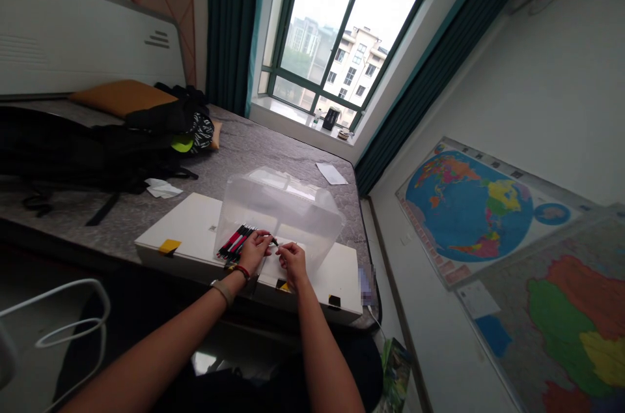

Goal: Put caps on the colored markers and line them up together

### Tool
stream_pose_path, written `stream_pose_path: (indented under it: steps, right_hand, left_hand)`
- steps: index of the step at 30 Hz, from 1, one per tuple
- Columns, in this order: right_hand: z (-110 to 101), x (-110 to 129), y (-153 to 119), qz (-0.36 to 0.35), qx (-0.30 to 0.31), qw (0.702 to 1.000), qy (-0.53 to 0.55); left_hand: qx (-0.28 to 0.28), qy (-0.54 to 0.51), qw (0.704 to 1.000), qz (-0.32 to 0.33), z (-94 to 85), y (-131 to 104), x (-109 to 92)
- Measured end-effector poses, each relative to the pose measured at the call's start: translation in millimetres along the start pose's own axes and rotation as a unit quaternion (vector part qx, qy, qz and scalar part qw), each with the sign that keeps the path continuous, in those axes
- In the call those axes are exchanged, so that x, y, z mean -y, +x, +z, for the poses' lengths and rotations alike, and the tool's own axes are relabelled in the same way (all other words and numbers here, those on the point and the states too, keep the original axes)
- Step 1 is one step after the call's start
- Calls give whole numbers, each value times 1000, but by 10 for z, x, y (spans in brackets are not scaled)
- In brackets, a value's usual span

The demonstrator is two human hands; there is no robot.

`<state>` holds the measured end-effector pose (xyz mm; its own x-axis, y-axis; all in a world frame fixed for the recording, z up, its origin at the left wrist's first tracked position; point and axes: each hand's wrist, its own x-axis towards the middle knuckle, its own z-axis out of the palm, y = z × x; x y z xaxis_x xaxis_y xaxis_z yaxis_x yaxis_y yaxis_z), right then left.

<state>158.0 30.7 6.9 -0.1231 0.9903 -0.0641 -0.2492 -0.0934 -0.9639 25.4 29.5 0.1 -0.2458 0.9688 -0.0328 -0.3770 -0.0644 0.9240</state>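
My left hand point(256, 251) is closed around a slim black pen part point(274, 242), whose dark end pokes out past the fingertips. Just right of it, my right hand point(293, 262) is pinched at that end; whatever sits between its fingertips is too small to name. A row of pens point(237, 241), black with some red or pink barrels, lies beside my left hand. Behind both hands stands a translucent plastic bin point(303, 221), resting on white boxes point(178, 224).
The boxes lie on a grey mattress point(273, 142). Farther off are a crumpled tissue point(163, 188), a white paper sheet point(332, 173), black bags point(63, 146) and an orange pillow point(122, 97). A white cable point(100, 302) loops at the lower left.
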Motion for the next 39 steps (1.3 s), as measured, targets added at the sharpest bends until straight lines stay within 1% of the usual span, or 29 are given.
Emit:
stream_pose_path:
  steps: [4, 7, 15, 22, 25, 28, 32, 39]
  right_hand:
    - [6, 21, -1, 11, -9, 1000, 3]
    - [13, 15, 14, 21, -20, 1000, 3]
    - [19, -66, 62, 10, -55, 998, 36]
    - [27, -95, 68, -12, -100, 994, 44]
    - [42, -88, 72, -15, -118, 992, 42]
    - [58, -73, 77, -19, -128, 991, 39]
    - [61, -66, 88, -20, -128, 990, 55]
    - [34, -54, 80, -9, -127, 988, 86]
  left_hand:
    - [0, 21, 1000, 9, 4, -15, -1]
    - [15, 29, 999, 8, 6, -27, -3]
    - [105, 71, 992, 15, 18, -99, -51]
    - [144, 63, 988, -12, -7, -78, -72]
    - [153, 64, 986, -13, -15, -76, -78]
    - [161, 58, 985, -28, -18, -83, -89]
    - [173, 52, 982, -46, -26, -82, -112]
    - [167, 32, 981, -93, -60, -18, -100]
